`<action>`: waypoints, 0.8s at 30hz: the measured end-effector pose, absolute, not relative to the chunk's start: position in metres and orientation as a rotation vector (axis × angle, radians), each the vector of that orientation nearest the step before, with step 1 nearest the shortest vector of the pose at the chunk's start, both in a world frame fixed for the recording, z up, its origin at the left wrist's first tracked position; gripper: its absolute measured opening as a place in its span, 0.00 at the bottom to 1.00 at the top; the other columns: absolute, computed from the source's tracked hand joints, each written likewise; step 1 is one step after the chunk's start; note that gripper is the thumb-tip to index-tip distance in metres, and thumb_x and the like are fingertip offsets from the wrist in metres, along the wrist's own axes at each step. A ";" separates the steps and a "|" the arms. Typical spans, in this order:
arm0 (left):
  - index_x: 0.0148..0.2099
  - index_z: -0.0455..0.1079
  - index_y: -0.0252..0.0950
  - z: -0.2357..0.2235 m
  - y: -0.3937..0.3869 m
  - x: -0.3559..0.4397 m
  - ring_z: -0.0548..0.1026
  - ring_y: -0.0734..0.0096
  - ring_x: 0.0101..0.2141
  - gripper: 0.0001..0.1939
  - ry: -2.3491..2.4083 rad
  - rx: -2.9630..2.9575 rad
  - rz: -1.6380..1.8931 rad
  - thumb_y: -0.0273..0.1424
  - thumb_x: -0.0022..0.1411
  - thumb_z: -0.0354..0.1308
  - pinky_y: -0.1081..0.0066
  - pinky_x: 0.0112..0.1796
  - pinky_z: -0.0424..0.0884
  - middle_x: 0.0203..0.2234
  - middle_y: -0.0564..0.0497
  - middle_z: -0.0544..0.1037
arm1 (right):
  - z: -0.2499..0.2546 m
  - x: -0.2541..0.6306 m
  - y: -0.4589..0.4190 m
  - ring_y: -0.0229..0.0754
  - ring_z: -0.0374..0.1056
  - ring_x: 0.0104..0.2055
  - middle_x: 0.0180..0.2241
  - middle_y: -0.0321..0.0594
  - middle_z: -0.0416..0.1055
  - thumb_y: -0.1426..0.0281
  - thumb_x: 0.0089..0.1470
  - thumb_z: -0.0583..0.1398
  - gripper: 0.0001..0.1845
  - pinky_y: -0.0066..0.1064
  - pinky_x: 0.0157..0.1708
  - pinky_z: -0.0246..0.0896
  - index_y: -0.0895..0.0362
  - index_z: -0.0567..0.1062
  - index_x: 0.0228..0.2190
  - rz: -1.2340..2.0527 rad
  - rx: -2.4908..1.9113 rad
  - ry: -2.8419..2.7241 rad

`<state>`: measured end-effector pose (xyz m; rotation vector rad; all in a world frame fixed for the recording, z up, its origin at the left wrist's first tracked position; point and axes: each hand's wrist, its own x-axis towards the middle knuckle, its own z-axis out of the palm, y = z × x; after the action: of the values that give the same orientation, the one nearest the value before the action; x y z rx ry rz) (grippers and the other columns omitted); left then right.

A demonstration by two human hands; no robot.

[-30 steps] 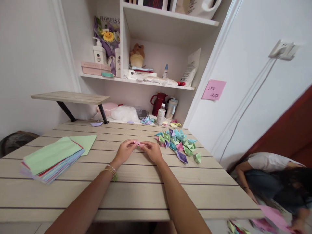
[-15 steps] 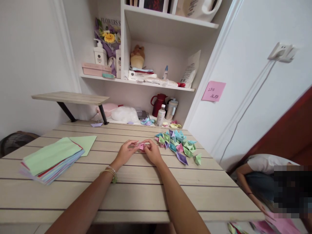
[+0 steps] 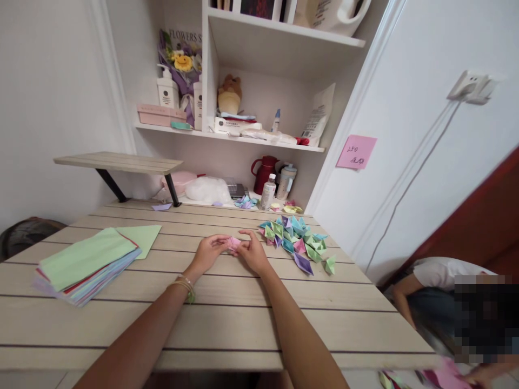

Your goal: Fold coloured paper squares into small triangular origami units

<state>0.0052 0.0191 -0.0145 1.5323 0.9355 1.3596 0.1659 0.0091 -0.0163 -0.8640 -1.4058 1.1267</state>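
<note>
A small folded piece of pink paper is held between my two hands above the middle of the table. My left hand pinches its left side. On its right side, my right hand grips it with the thumb low, while the index finger is lifted off the paper. To the right of my hands lies a pile of folded paper boats in green, blue, purple and pink. A stack of coloured paper sheets, green on top, rests at the left of the table.
Behind the slatted table stand a bottle, a red jug and a cup. A small raised shelf is at the back left. Another person crouches at the right, near pink paper on the floor.
My right index finger has lifted from the pink paper, which now shows a flatter, wider face. The other person's arm has shifted to the right over the floor.
</note>
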 end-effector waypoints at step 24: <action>0.27 0.73 0.36 0.001 0.006 0.004 0.71 0.68 0.29 0.10 1.009 2.021 1.326 0.37 0.53 0.56 0.72 0.30 0.65 0.24 0.49 0.74 | -0.004 0.172 0.002 0.38 0.67 0.25 0.22 0.37 0.73 0.71 0.41 0.59 0.04 0.27 0.27 0.61 0.58 0.75 0.23 0.643 -1.085 -1.726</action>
<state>0.0036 0.0056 0.0008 2.0208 1.0095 1.3258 0.1724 0.0024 -0.0035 -1.0847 -1.7260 0.6428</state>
